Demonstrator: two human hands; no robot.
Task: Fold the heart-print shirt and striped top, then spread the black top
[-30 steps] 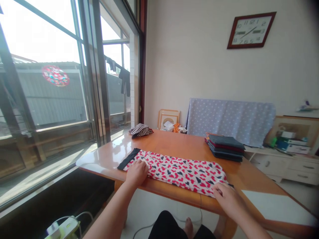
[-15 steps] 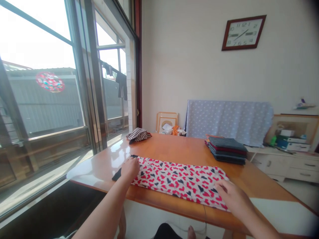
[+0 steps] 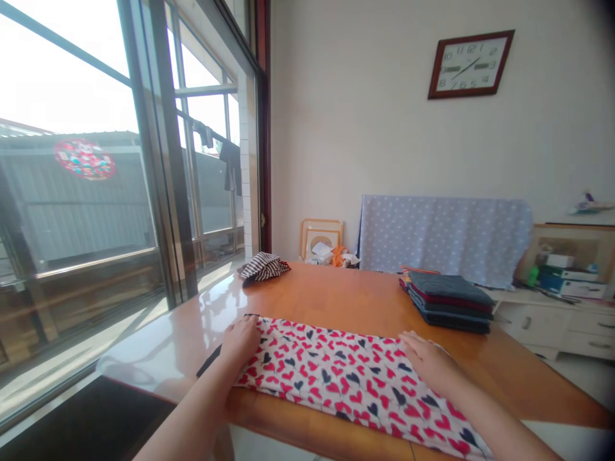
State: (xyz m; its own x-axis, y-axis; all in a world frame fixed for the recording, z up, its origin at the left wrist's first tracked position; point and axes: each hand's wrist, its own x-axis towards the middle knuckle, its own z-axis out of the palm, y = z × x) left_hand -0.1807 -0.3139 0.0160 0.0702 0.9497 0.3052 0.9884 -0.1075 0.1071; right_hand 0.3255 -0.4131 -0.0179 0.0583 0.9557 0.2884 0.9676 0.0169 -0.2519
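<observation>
A long, folded cloth garment (image 3: 331, 368) printed with red and dark hearts on a pale ground lies flat across the near part of the wooden table. Its left end has dark trim, partly covered by my left hand (image 3: 241, 338), which rests on that end with fingers laid over the fabric. My right hand (image 3: 423, 360) lies palm down toward the garment's right end, fingers stretched out near its far edge. My right forearm hides some of that end. Neither hand lifts the fabric.
A stack of folded dark clothes (image 3: 449, 301) sits on the wooden table (image 3: 331, 291) at the right. A crumpled striped cloth (image 3: 264, 267) lies at the far left corner. Glass windows (image 3: 86, 224) line the left side; a white cabinet (image 3: 552, 326) stands beyond the table.
My right hand has moved from the garment's near right part up toward its far edge. My left hand stays on the left end. The view has shifted slightly, bringing the table closer.
</observation>
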